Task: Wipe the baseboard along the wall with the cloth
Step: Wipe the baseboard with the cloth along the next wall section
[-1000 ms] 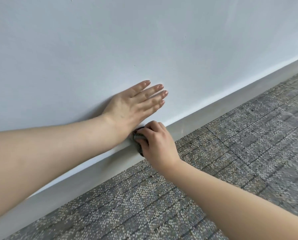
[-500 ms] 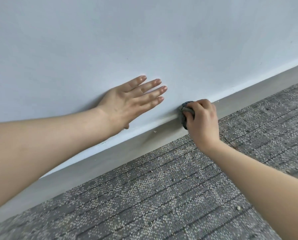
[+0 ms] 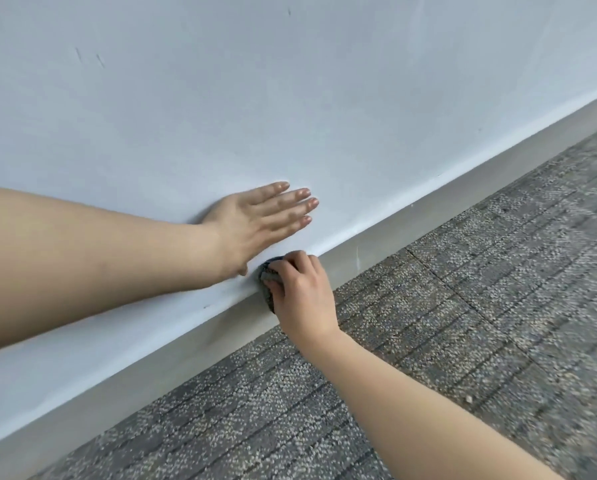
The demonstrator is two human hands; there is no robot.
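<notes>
Two big surfaces fill most of the view: a pale bluish-white wall (image 3: 290, 98) across the top and left, and grey speckled carpet (image 3: 463, 323) at bottom right, laid in tiles w/ a seam (image 3: 439, 271) running away from the wall. Btwn them runs the baseboard (image 3: 186, 348), a plain grey strip going diagonally from lower left to upper right. Both arms are bare. The left forearm (image 3: 99, 258) comes in from the left edge, close to the wall; the right forearm (image 3: 411, 403) comes up from the bottom right over the carpet. The left hand (image 3: 255, 223) lies flat on the wall just above the baseboard, palm to the paint, its fingers (image 3: 290, 202) straight, close together and pointing right, holding nothing. The right hand (image 3: 304, 292) sits right below it, knuckles up, fingers curled round the cloth (image 3: 267, 277) and pressing it against the top edge of the baseboard, just beside the heel of the left hand. The cloth is dark grey, prob. textured, but mostly hidden under the fingers, so its full shape can't be told. Smaller bits: a thin white scratch (image 3: 358, 258) on the baseboard just right of the right hand, and a few short dark marks (image 3: 97, 60) high on the wall.
</notes>
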